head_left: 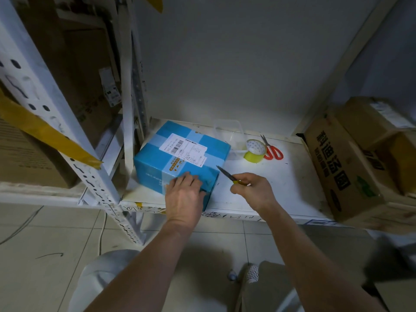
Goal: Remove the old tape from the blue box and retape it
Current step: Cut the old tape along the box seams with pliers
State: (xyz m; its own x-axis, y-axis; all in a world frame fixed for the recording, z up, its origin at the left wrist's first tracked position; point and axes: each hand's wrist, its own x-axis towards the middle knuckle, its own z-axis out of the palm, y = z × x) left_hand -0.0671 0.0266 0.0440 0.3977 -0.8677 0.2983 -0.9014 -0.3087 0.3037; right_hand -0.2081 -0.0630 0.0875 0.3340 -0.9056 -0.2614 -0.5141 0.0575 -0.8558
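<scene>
A blue box [155,164] stands on the white shelf [265,183], with a white shipping label and pale clear tape crossing its top. My left hand [183,197] lies flat on the box's near top edge and front face, fingers spread. My right hand [252,188] grips a small knife [227,174] with a yellow handle; its dark blade points at the box's right top corner, just short of it. A roll of yellowish tape [255,150] sits on the shelf behind, to the right of the box.
Red-handled scissors [272,150] lie beside the tape roll. A clear plastic tub [229,136] stands behind the box. A large brown carton [342,170] fills the shelf's right end. White rack posts [96,174] and more cartons stand at the left. Tiled floor lies below.
</scene>
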